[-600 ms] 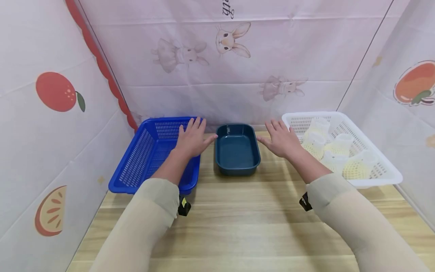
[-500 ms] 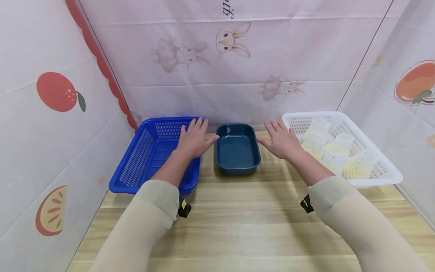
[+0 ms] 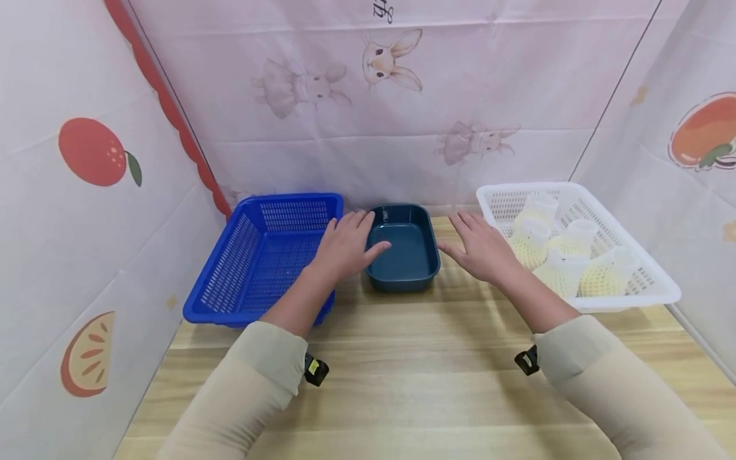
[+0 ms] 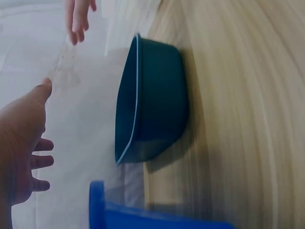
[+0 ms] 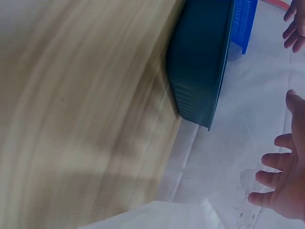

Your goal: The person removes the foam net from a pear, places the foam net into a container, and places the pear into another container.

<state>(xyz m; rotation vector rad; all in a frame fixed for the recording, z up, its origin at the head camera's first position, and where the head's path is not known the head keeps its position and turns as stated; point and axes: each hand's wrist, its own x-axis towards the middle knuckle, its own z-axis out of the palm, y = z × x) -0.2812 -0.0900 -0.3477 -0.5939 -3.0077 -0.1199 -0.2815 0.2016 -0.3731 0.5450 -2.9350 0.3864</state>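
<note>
In the head view, a dark teal rectangular dish (image 3: 402, 255) stands in the middle near the back wall, with nothing visible inside. My left hand (image 3: 347, 246) is spread over its left rim, fingers straight and thumb pointing inward. To the dish's right hovers my right hand (image 3: 482, 249), fingers extended and its thumb close to the rim. Both wrist views show a gap between the hands and the teal dish (image 4: 159, 100). Neither hand holds anything. A blue plastic basket (image 3: 230, 268) sits left of my left hand; a white basket (image 3: 655, 281) lies beyond my right hand.
Several pale yellow-and-white foam net sleeves (image 3: 606, 275) lie in the white basket; whether they wrap anything is unclear. The baskets and dish share a wooden table (image 3: 414, 377). Printed cloth walls (image 3: 322, 160) enclose it at the back and both sides.
My left hand has moved right, from over the blue basket's edge to the teal dish's left rim. The right hand has shifted slightly right and nearer. The head view has tilted down slightly.
</note>
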